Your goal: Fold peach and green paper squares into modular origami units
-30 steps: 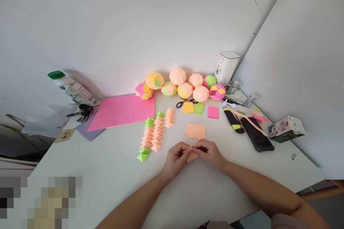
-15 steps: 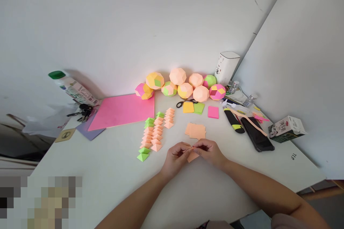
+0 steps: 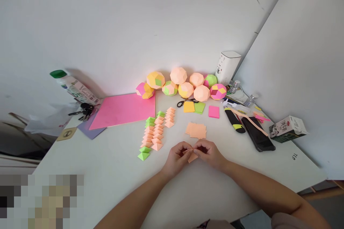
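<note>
- Barely anything has moved since the earlier frame; the view has just slid a touch, so the stuff on the table (image 3: 107,171) sits slightly further right.
- Lower middle of the frame: left hand (image 3: 176,157) and right hand (image 3: 211,154) are together, fingertips pinched on a small peach paper (image 3: 191,157), one hand at each side. Fingers hide its upper edge, so can't tell the exact fold.
- Just above them, a loose stack of peach squares (image 3: 197,131).
- Left of that, rows of folded paper pieces (image 3: 157,146), peach and green, overlapping.
- Right side: black phone (image 3: 259,137), with a milk carton (image 3: 287,128) near it.
- Above the peach squares, yellow (image 3: 189,107), green and pink paper pads, plus black-handled scissors (image 3: 180,103) by the yellow one.
- Left of centre, a big pink sheet (image 3: 123,111).
- Farthest back, a cluster of faceted paper balls (image 3: 178,76) along the wall, white container (image 3: 228,67) to the right.
</note>
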`<state>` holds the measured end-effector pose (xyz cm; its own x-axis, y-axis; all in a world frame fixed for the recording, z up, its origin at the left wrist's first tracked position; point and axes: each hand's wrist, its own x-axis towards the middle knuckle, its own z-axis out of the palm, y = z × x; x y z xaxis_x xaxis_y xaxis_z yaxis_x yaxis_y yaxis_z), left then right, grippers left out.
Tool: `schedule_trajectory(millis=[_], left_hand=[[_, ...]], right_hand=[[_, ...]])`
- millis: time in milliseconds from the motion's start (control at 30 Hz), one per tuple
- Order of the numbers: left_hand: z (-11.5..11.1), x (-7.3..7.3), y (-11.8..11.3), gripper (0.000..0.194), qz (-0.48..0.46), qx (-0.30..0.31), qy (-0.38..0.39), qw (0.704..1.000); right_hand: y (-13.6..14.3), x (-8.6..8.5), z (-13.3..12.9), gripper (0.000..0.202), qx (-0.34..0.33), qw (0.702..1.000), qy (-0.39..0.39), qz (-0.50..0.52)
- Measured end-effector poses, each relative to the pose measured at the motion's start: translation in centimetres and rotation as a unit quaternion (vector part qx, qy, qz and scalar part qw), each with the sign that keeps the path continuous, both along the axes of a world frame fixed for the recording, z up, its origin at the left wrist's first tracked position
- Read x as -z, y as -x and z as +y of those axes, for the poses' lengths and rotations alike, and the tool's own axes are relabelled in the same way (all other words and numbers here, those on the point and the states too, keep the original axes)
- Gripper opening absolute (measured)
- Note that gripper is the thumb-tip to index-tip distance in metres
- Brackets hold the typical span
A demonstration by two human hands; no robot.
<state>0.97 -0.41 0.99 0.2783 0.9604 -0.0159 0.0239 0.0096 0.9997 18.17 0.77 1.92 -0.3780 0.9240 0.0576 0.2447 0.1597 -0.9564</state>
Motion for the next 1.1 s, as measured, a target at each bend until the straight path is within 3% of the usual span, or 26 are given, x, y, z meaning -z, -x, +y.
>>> schedule_trajectory(millis=[267, 533, 767, 1000, 1100], left_hand=[[-0.19, -0.53, -0.32, 0.023, -0.005, -0.045, -0.009, 0.999], [-0.28, 0.03, -0.37, 0.035, 0.015, -0.097, 0.003, 0.995], [-0.15, -0.03, -0.18, 0.042, 0.028, -0.081, 0.013, 0.996], [-0.2, -0.35, 0.15, 0.051, 0.068, 0.005, -0.015, 0.998], [-0.27, -0.46, 0.21, 0.049, 0.066, -0.008, -0.027, 0.997]], right_hand=[[-0.02, 0.07, -0.07, 0.016, 0.021, 1.0, 0.005, -0.007], [-0.04, 0.1, -0.14, 0.015, 0.026, 0.999, 0.028, 0.028], [-0.17, -0.34, -0.06, 0.021, 0.023, 0.995, 0.07, 0.064], [-0.23, -0.58, 0.03, 0.026, 0.019, 0.992, 0.096, 0.084], [-0.28, -0.65, 0.09, 0.027, 0.024, 0.991, 0.1, 0.082]])
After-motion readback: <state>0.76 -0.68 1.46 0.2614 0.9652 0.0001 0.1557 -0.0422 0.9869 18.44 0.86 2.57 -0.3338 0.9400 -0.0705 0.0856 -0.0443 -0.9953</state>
